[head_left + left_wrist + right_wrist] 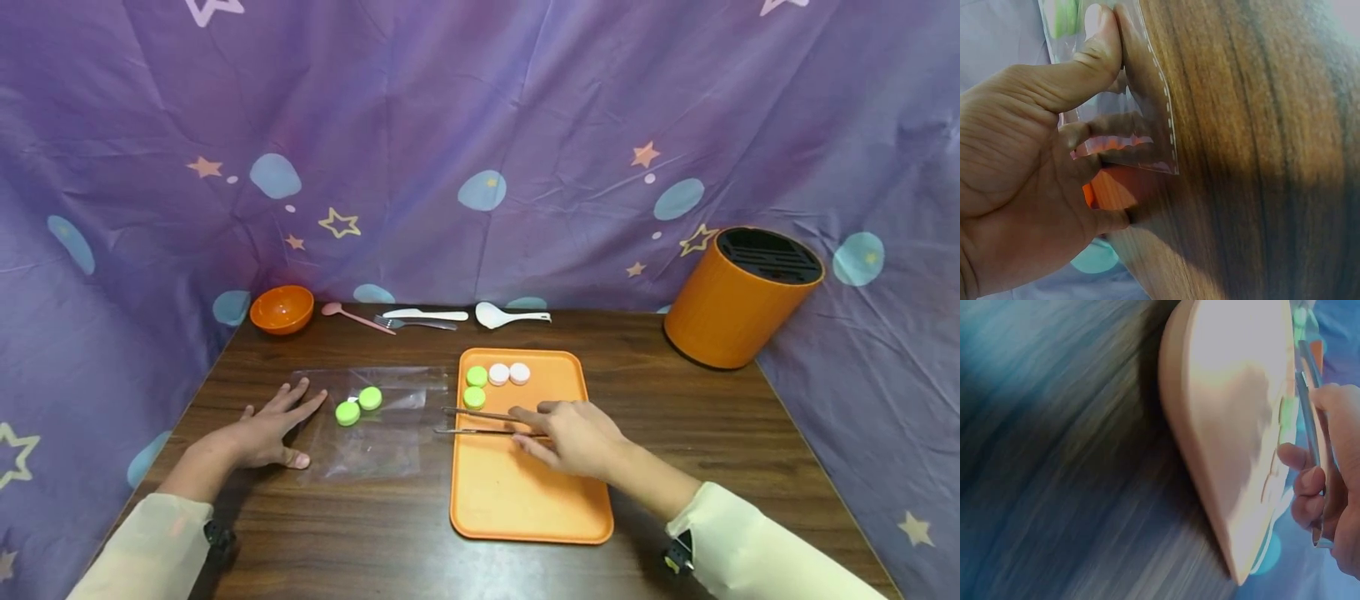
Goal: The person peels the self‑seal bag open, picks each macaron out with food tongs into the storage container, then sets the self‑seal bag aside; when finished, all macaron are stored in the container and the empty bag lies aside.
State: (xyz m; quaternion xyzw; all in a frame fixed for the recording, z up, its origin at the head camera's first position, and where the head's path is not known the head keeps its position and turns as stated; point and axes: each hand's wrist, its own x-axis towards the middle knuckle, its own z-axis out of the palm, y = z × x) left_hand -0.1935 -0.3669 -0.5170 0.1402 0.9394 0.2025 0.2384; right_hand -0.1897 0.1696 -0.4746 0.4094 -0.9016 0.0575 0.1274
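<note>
My left hand (pixel 262 433) rests with spread fingers at the left edge of a clear plastic bag (pixel 378 450) lying on the table. In the left wrist view, the thumb lies on the film of the bag. Two bright green round discs (pixel 347 413) sit side by side within the bag's outline. Over an orange tray (pixel 525 508), my right hand (pixel 573 437) grips metal tongs (pixel 480 431). Their tips are apart, hold nothing and point left past the tray's edge. Two green discs (pixel 474 397) and two pale pink discs (pixel 509 374) lie in the tray's far part.
Along the back stand an orange bowl (pixel 282 311), a pink spoon (pixel 356 317), a white knife (pixel 427 315), a grey fork (pixel 420 324) and a white ladle (pixel 510 317). An orange knife block (pixel 731 308) is at the back right. A purple curtain (pixel 420 167) encloses the table.
</note>
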